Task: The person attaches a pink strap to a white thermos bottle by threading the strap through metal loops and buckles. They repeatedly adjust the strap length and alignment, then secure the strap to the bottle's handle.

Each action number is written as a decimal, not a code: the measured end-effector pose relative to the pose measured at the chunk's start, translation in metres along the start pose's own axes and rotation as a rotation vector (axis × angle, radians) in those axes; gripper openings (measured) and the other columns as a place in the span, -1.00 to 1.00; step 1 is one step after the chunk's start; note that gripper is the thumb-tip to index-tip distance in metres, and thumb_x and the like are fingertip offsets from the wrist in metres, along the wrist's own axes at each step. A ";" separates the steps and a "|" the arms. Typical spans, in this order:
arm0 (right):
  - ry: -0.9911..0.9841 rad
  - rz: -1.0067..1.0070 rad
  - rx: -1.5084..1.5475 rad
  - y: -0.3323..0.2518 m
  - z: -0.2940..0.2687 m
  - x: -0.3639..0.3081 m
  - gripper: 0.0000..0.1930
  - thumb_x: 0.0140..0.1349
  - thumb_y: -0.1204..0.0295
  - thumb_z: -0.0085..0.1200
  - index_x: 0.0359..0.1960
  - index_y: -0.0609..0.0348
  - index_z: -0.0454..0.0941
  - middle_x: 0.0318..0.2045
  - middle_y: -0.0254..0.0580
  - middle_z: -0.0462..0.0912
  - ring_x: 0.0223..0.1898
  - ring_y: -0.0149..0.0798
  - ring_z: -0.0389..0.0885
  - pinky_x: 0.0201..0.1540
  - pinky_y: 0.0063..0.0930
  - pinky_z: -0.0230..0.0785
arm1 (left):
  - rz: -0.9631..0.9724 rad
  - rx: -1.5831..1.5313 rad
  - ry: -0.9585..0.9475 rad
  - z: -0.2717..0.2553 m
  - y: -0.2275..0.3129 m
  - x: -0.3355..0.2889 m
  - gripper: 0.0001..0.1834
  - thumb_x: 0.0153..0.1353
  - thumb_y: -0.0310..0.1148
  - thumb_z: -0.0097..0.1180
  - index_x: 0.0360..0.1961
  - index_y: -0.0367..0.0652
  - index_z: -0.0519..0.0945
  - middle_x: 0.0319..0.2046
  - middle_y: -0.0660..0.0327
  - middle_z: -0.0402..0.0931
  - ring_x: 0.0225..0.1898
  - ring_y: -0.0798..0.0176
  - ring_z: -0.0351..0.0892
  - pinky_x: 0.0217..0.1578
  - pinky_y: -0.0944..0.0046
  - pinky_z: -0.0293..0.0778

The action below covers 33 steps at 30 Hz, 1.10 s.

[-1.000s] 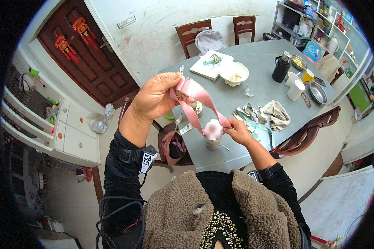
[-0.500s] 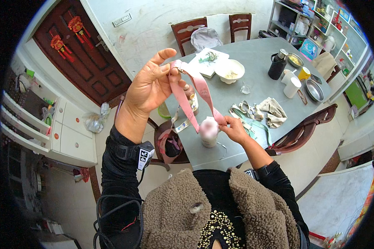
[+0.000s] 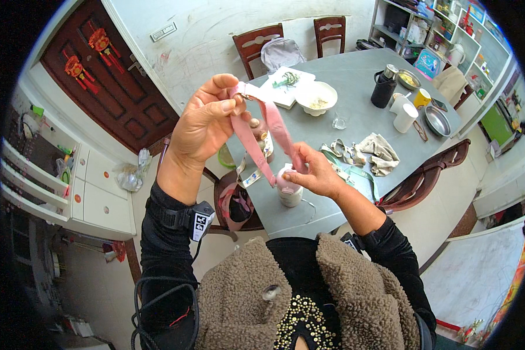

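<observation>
A pink strap (image 3: 280, 126) hangs as a long loop between my hands above the table's near left part. My left hand (image 3: 207, 114) is raised and pinches its upper end by a small metal buckle. Lower down, my right hand (image 3: 316, 172) closes its thumb and fingers on the strap's right side. Behind that hand stands a pale bottle with a pinkish top (image 3: 290, 195), partly covered by it. The strap's lower ends reach the bottle's top; whether they are fastened there I cannot tell. A brown figurine-like object (image 3: 256, 125) shows partly behind the strap.
On the grey table (image 3: 356, 81) are a white bowl (image 3: 318, 99), a black flask (image 3: 385, 86), white cups (image 3: 405, 119), a metal dish (image 3: 437, 121), a crumpled beige cloth (image 3: 379, 153) and greenish straps (image 3: 361, 179). Dark wooden chairs (image 3: 429, 175) surround it.
My right hand has moved left and slightly up along the strap, now covering part of the bottle's top. My left fingers have shifted around the buckle. The whole view has tilted slightly.
</observation>
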State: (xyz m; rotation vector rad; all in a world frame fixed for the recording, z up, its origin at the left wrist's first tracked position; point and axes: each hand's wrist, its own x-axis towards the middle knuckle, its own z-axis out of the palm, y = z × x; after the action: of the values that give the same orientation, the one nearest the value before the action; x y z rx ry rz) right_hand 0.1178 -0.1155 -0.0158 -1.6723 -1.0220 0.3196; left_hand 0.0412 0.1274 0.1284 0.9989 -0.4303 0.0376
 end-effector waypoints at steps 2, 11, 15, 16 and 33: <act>-0.033 0.087 0.028 0.006 -0.003 -0.001 -0.56 0.06 0.32 0.34 -0.04 0.14 0.49 -0.34 -0.25 0.59 -0.29 -0.34 0.55 -0.19 -0.40 0.43 | 0.011 0.022 0.036 -0.002 0.001 -0.002 -0.63 0.19 -0.57 0.15 0.04 -0.09 0.54 -0.24 0.23 0.58 -0.20 0.31 0.55 -0.04 0.16 0.52; 0.306 0.259 -0.237 0.070 -0.013 -0.008 -0.75 0.18 0.28 0.27 -0.40 0.23 0.56 -0.55 -0.30 0.58 -0.50 -0.41 0.50 -0.42 -0.47 0.35 | -0.022 0.127 0.130 -0.005 -0.002 -0.008 -0.71 0.17 -0.58 0.15 -0.07 -0.16 0.54 -0.25 0.18 0.57 -0.25 0.25 0.58 -0.15 0.28 0.53; 0.280 0.401 0.074 0.082 -0.006 -0.016 -0.71 0.22 0.21 0.24 -0.45 0.19 0.55 -0.55 -0.35 0.60 -0.50 -0.45 0.52 -0.45 -0.46 0.33 | -0.025 0.159 0.156 -0.003 -0.006 -0.007 -0.72 0.17 -0.59 0.15 -0.08 -0.19 0.53 -0.28 0.18 0.57 -0.27 0.26 0.57 -0.17 0.31 0.53; 0.267 0.444 0.172 0.084 -0.005 -0.018 -0.71 0.23 0.19 0.23 -0.45 0.17 0.55 -0.54 -0.37 0.60 -0.50 -0.46 0.53 -0.46 -0.47 0.32 | -0.026 0.173 0.164 -0.003 -0.007 -0.007 -0.72 0.17 -0.60 0.15 -0.08 -0.20 0.53 -0.28 0.18 0.57 -0.28 0.26 0.57 -0.18 0.31 0.53; 0.323 0.555 0.537 0.095 -0.006 -0.030 -0.74 0.36 0.17 0.00 -0.24 0.06 0.59 -0.37 -0.41 0.64 -0.41 -0.46 0.60 -0.39 -0.53 0.39 | -0.138 1.008 0.252 0.027 -0.005 -0.012 -0.60 0.03 -0.64 0.24 -0.03 -0.27 0.59 -0.30 0.33 0.57 -0.29 0.52 0.49 -0.17 0.49 0.43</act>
State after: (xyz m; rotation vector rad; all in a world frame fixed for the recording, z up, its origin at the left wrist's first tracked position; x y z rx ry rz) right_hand 0.1478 -0.1455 -0.1068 -1.4167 -0.1842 0.6030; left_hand 0.0222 0.1050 0.1324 1.9849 -0.0820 0.2732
